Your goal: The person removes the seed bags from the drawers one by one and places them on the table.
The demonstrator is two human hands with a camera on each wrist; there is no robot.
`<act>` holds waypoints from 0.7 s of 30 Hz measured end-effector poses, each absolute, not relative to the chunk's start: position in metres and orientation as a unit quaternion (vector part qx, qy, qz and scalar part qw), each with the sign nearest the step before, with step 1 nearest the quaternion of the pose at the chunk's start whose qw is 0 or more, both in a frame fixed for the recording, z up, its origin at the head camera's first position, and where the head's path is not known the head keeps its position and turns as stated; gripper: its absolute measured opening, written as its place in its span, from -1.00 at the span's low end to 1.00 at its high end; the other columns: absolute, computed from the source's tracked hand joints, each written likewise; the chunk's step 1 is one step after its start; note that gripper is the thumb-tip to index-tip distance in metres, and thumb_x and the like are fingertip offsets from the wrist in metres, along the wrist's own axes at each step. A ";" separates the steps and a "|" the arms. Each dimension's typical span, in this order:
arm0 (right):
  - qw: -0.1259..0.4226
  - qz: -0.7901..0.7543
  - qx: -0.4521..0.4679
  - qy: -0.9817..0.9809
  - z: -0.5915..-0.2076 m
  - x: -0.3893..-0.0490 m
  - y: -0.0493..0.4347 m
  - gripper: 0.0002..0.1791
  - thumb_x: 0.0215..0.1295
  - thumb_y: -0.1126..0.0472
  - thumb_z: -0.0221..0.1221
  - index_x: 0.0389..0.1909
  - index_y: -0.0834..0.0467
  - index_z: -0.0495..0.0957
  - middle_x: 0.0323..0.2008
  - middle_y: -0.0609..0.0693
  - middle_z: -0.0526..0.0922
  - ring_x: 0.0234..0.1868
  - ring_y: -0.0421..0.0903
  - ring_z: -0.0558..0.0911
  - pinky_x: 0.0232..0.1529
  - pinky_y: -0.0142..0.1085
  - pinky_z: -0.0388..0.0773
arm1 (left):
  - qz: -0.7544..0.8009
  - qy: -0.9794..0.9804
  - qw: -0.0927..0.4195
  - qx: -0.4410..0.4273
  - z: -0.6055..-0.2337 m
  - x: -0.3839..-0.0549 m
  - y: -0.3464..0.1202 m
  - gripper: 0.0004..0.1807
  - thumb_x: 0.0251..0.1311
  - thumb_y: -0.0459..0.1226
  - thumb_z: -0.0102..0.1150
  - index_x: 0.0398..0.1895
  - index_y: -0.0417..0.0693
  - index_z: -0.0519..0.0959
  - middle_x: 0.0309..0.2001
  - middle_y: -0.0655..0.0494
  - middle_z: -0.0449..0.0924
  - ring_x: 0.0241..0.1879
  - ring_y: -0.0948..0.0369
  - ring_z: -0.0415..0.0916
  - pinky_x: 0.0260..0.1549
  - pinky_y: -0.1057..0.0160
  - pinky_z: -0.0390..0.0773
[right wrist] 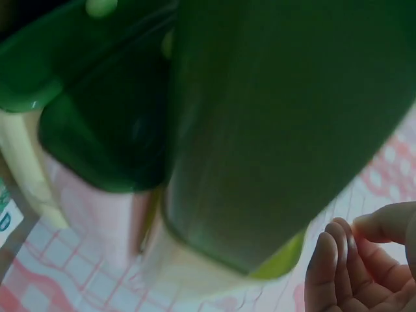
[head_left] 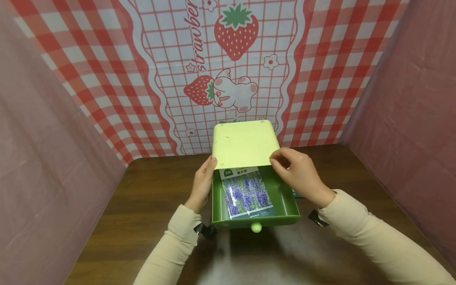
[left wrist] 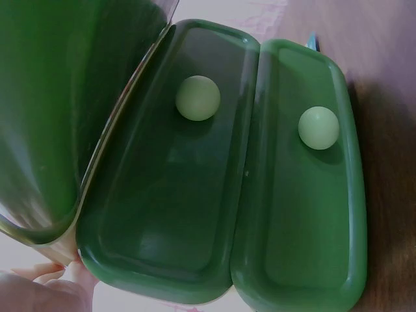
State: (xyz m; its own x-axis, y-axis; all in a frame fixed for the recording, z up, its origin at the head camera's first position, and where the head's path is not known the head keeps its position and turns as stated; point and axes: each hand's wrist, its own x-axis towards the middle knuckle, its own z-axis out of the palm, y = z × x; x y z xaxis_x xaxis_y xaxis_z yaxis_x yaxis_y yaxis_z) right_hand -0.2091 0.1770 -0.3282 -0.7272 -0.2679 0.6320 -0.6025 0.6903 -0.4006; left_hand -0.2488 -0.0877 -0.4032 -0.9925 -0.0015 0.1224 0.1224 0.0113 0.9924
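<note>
A small drawer cabinet with a pale yellow-green top (head_left: 246, 144) stands on the table. Its green top drawer (head_left: 286, 198) is pulled out toward me, a round pale green knob (head_left: 256, 227) on its front. Inside lies a packet (head_left: 246, 193) printed with purple flowers, its upper end partly beneath the cabinet top. My left hand (head_left: 204, 180) rests against the cabinet's left side near the front corner. Near the right front edge of the top is my right hand (head_left: 301, 172), thumb and fingertips together; nothing shows between the fingers in the right wrist view.
Two lower drawer fronts, an upper one (left wrist: 162, 195) and a lower one (left wrist: 302, 214), are closed, each with a round knob. A flat printed item (right wrist: 8, 211) lies on the table beside the cabinet's right side. A red checked strawberry cloth (head_left: 164, 71) hangs behind, with pink cloth at both sides.
</note>
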 end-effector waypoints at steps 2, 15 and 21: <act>0.280 0.280 0.285 -0.873 -0.330 -0.205 0.171 -0.93 0.21 0.33 0.31 -0.31 0.15 0.63 -0.37 -0.04 0.69 -0.43 -0.24 0.56 -0.42 -0.30 0.58 | -0.702 -0.709 0.043 -0.045 -0.404 -0.249 -0.088 -0.27 0.42 0.14 -0.09 0.49 -0.08 0.19 0.51 0.06 0.15 0.53 0.10 0.01 0.52 0.04 0.03; 0.147 0.106 0.401 -0.898 -0.346 -0.202 0.155 -0.78 0.25 0.09 0.32 -0.15 0.09 0.67 -0.29 -0.09 0.63 -0.30 -0.22 0.61 -0.32 -0.34 0.61 | -0.703 -0.708 0.043 -0.048 -0.404 -0.250 -0.088 -0.28 0.43 0.12 -0.08 0.49 -0.07 0.19 0.51 0.06 0.15 0.53 0.10 0.01 0.52 0.05 0.02; 0.095 0.043 0.361 -0.927 -0.354 -0.205 0.151 -0.52 0.25 -0.09 0.29 0.05 0.15 0.61 -0.19 0.01 0.57 -0.23 -0.09 0.54 -0.30 -0.24 0.54 | -0.707 -0.704 0.041 -0.048 -0.405 -0.250 -0.089 -0.30 0.45 0.09 -0.09 0.50 -0.08 0.18 0.52 0.04 0.13 0.53 0.09 -0.01 0.52 0.04 0.01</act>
State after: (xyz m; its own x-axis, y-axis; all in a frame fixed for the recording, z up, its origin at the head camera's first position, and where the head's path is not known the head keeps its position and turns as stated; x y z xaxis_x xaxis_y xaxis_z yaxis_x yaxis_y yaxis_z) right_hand -0.2047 0.1507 -0.3536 -0.7214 -0.6607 0.2077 -0.6770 0.7359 -0.0104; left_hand -0.2501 -0.0885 -0.4047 -0.9920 0.0108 0.1254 0.1254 -0.0046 0.9921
